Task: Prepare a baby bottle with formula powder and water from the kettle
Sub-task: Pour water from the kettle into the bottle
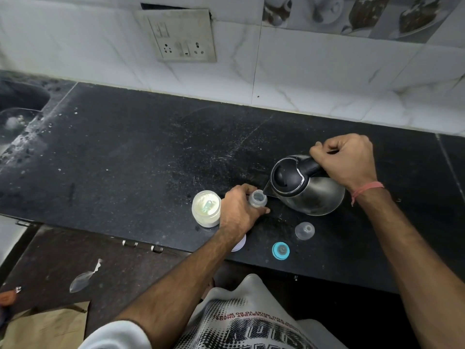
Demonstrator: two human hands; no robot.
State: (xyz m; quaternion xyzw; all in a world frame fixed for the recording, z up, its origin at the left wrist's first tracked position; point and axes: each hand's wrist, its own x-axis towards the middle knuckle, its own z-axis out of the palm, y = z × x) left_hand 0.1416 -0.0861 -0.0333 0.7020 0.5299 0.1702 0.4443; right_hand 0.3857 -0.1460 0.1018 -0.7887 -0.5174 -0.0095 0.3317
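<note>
A clear baby bottle [258, 199] stands open-mouthed on the black counter [141, 152]. My left hand [239, 210] grips it from the left side. My right hand [348, 159] grips the black handle of a steel kettle [308, 188], which is tilted to the left with its spout at the bottle's mouth. An open jar of white formula powder [206, 209] with a small scoop in it stands just left of my left hand. The clear bottle cap [304, 230] and the blue ring with teat [280, 250] lie on the counter in front of the kettle.
A white lid [239, 245] peeks out from under my left wrist near the counter's front edge. A sink [17, 117] sits at the far left. A switch and socket panel [181, 37] hangs on the tiled wall behind.
</note>
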